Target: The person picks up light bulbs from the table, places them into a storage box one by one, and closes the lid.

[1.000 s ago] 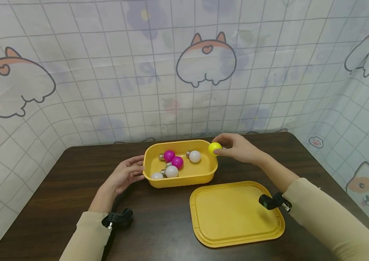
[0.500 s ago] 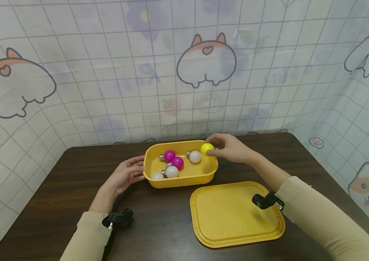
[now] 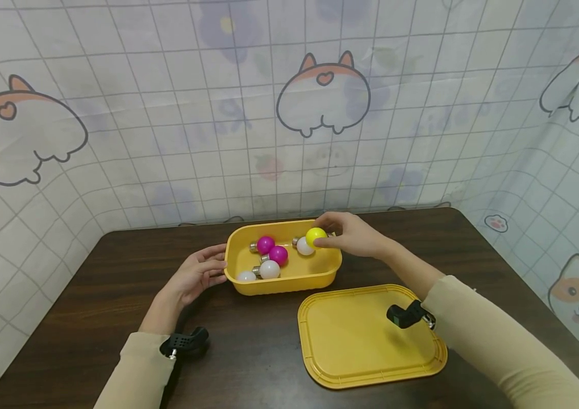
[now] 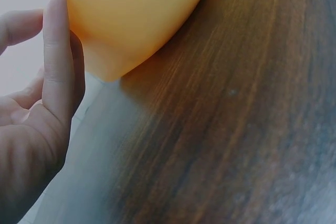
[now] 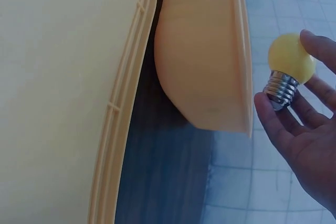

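In the head view a yellow plastic bin [image 3: 281, 287] holds white and magenta light bulbs, among them a magenta bulb [image 3: 278, 255] and a white bulb [image 3: 270, 269]. Over its right end my right hand [image 3: 355, 234] holds a yellow light bulb [image 3: 316, 237], which partly covers another white bulb. The right wrist view shows fingers and thumb round this bulb [image 5: 290, 61], its metal screw base tilted downward. At the bin's left end my left hand [image 3: 196, 274] touches the wall with mostly straight fingers. One upright finger [image 4: 56, 56] lies near the bin's side in the left wrist view.
A flat yellow lid [image 3: 371, 335] lies on the dark wooden table [image 3: 248, 352], in front of the bin and to its right, beneath my right forearm. A patterned wall cloth [image 3: 289, 170] rises directly behind the table.
My right hand has carried the yellow bulb leftward, from the bin's right rim to above the white bulb inside. The left hand and the bin have stayed in place.
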Tool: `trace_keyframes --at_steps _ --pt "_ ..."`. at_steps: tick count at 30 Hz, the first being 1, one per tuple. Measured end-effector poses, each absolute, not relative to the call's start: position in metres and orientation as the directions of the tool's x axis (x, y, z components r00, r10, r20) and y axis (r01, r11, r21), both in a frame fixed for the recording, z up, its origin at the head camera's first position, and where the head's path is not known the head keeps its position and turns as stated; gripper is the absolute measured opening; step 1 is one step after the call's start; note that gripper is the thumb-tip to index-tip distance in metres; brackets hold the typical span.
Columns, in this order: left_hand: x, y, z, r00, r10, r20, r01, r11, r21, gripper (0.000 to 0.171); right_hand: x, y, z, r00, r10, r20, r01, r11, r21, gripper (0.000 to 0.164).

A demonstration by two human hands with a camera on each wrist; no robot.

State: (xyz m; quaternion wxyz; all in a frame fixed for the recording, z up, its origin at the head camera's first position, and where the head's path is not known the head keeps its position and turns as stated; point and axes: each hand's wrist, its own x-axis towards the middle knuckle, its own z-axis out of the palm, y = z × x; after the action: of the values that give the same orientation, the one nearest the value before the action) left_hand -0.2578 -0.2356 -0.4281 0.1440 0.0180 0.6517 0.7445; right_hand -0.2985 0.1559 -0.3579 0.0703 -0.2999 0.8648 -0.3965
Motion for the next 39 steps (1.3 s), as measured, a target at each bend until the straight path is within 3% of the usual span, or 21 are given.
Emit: trace_keyframes --at_steps 39 --pt "-0.258 -0.236 -0.429 -0.956 0.250 -0.152 -0.183 -0.105 0.978 0.061 -0.298 0.121 -0.371 -0.767 -0.636 0.084 -0.487 0.492 -0.722 0.041"
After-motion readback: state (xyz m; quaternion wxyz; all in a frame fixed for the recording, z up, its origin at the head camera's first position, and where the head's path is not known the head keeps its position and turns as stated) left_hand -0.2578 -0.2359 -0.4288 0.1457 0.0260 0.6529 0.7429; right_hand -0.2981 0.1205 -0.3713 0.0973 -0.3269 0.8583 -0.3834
